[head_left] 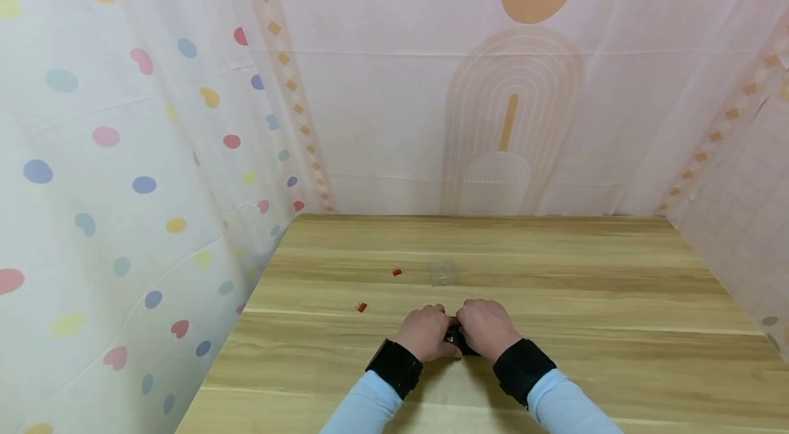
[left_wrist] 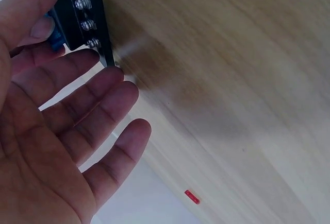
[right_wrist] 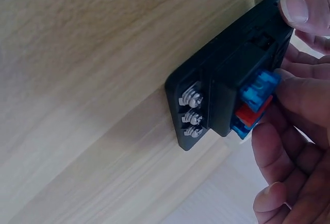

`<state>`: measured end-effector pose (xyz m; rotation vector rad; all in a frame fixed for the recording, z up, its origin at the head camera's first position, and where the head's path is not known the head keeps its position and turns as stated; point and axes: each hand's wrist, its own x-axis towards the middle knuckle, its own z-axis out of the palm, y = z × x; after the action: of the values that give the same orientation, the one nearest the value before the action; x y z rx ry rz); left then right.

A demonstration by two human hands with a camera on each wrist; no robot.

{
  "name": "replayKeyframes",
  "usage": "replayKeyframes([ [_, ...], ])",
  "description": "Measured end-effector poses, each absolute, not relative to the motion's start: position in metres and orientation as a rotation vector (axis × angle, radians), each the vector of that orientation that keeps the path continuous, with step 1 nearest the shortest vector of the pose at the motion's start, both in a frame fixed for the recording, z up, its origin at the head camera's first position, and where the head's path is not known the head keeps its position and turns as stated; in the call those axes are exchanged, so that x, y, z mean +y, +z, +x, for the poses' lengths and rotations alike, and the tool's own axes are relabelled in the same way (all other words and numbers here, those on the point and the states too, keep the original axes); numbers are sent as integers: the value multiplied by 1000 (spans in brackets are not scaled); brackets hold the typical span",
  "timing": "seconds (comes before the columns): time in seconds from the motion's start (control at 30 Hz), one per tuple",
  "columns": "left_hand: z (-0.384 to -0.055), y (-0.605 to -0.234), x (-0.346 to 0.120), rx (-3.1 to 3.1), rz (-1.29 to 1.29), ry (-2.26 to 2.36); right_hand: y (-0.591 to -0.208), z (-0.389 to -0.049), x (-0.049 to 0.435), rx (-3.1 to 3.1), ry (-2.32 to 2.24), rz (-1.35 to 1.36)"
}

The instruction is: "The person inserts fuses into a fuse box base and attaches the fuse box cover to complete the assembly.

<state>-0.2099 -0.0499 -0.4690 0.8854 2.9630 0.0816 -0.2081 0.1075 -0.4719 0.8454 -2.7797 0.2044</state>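
Between the two hands is a black fuse box [right_wrist: 216, 69], tilted on the table in the right wrist view, with a row of silver screw terminals [right_wrist: 192, 98]. A blue blade fuse [right_wrist: 260, 89] and a red blade fuse [right_wrist: 250, 113] sit side by side in its raised part, with more blue just below. My left hand [head_left: 431, 331] grips the box, its thumb over the box and its other fingers spread below in the left wrist view. My right hand [head_left: 487, 328] holds the box from the other side, fingers at the fuses; its exact contact is partly hidden.
Two small red pieces lie on the wooden table [head_left: 585, 283], one red piece [head_left: 361, 307] left of the hands and another red piece [head_left: 396, 272] farther back. Beyond the hands lies a clear plastic square piece [head_left: 442, 273]. Patterned curtains [head_left: 382, 112] hang behind and beside the table.
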Motion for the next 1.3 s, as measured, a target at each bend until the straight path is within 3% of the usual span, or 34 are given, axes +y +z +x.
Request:
replayKeyframes([
  [0.73,-210,-469,-44,2989,876,34,-463,-205,125,-2902,386,688],
  [1.3,-214,-469,-67,2975,804,161,-458,-203,144,-2963,491,558],
])
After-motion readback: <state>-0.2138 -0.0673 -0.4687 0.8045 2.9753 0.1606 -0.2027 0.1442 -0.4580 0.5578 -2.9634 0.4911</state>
